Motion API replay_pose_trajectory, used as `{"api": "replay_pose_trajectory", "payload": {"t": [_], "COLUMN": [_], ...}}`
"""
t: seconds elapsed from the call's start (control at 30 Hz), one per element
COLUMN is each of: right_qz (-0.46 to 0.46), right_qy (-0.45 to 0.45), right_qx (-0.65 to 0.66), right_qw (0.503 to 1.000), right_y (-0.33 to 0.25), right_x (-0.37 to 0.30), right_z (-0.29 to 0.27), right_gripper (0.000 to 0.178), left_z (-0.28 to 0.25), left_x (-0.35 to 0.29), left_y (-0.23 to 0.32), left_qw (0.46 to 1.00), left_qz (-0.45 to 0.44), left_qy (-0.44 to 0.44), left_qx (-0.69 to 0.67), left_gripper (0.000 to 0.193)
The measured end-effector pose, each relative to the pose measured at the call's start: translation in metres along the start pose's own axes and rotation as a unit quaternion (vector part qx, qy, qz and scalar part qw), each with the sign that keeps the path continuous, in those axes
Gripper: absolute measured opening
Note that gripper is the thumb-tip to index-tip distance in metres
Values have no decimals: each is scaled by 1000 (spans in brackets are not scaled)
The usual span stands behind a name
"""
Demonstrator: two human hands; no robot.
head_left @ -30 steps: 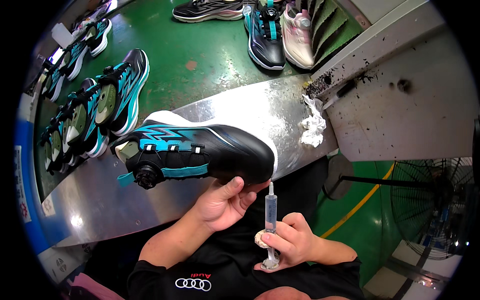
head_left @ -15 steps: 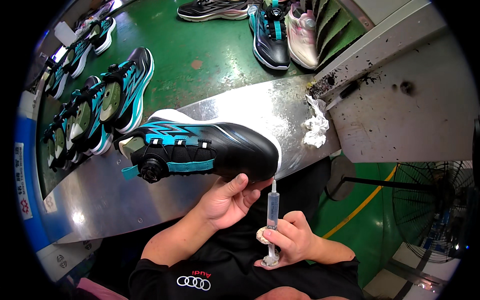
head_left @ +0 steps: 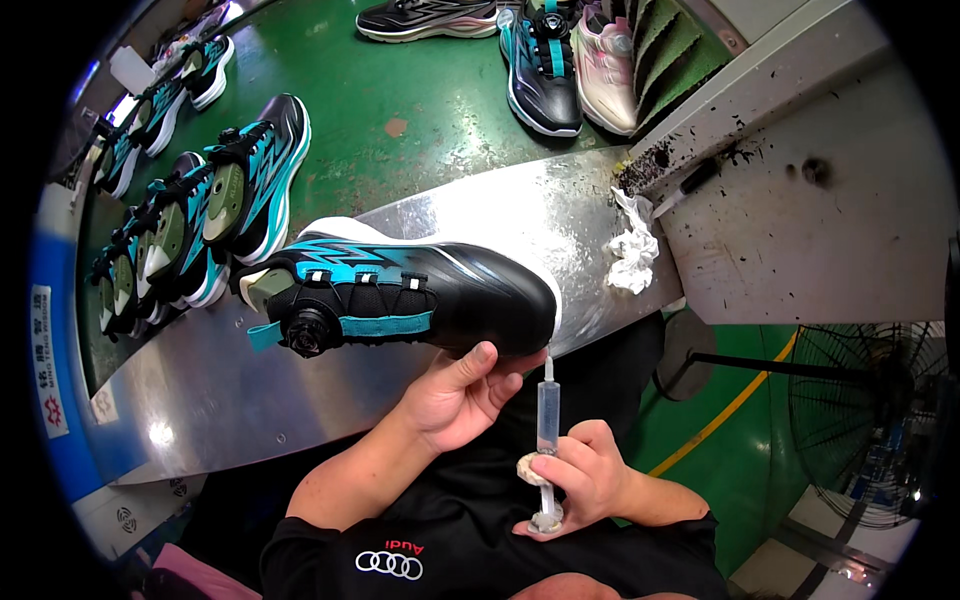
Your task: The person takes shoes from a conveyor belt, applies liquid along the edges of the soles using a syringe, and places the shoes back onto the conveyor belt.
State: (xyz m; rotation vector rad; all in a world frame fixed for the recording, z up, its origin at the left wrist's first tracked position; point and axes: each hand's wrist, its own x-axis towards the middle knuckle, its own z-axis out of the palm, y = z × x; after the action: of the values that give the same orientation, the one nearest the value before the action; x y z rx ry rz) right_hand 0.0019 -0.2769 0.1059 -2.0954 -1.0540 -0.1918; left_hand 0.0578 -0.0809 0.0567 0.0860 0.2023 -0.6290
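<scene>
A black and turquoise sneaker (head_left: 470, 295) with a white sole lies on its side on the metal ledge, toe to the right. A round black lacing dial (head_left: 310, 330) sits on its tongue, and an olive-green shoe last fills the heel opening. My left hand (head_left: 455, 395) holds the sneaker near the toe, thumb up, its fingertips partly hidden under the shoe. In my right hand (head_left: 585, 470) is a clear syringe (head_left: 548, 415), upright, its tip at the sole edge by the toe. Whitish lumps coat its flange and plunger end, where my fingers and thumb press.
Several similar sneakers (head_left: 260, 180) stand in a row at the left on the green table (head_left: 400, 90). More shoes (head_left: 545, 80) are at the back. Crumpled white tissue (head_left: 633, 245) and a dark-handled tool (head_left: 690, 185) lie by the metal panel (head_left: 810, 220). A fan (head_left: 860, 420) stands right.
</scene>
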Motion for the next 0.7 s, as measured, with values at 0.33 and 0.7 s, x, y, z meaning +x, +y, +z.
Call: {"api": "replay_pose_trajectory", "payload": {"t": [0.33,0.7], "right_qz": [23,95], "right_qy": [16,-54], "right_qx": [9,-1], "right_qw": [1000,994], "right_y": [45,91], "right_x": [7,42], "right_z": [-20,-9], "right_gripper": [86,91], "left_z": [-20,-51], "left_x": [-84,-229], "left_y": [1,123], "left_qw": [1000,800], "left_qz": [12,407], "left_qy": [-18,294], "left_qx": [-14,330], "left_gripper": [59,45]}}
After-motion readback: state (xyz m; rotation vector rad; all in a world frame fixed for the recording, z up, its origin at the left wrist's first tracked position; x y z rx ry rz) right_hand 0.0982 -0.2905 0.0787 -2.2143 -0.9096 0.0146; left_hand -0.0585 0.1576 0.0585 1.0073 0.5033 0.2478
